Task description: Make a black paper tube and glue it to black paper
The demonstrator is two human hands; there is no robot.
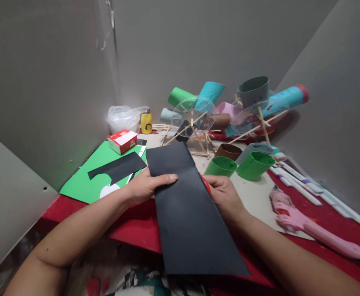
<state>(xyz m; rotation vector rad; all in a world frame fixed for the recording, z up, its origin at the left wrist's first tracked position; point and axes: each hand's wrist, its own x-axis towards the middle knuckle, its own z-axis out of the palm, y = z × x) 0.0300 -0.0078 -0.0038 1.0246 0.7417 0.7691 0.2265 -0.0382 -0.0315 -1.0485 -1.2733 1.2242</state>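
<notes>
My left hand (153, 185) grips a long sheet of black paper (195, 222) by its left edge, thumb on top and fingers underneath. The sheet hangs in front of me over the table's near edge. At its right edge my right hand (225, 195) is closed around a red handle (206, 184), which looks like that of scissors; the blades are hidden behind the paper. A cut black paper piece (118, 166) with a curved notch lies left of my left hand, on a green sheet (84, 176).
A red and white box (122, 141), a plastic bag (123, 118) and a yellow container (146, 122) stand back left. Stick frames with clear discs (194, 117) and coloured paper tubes (211, 95) fill the back. Green rings (255, 165), a pink glue gun (318, 230) and white markers (300, 187) lie right.
</notes>
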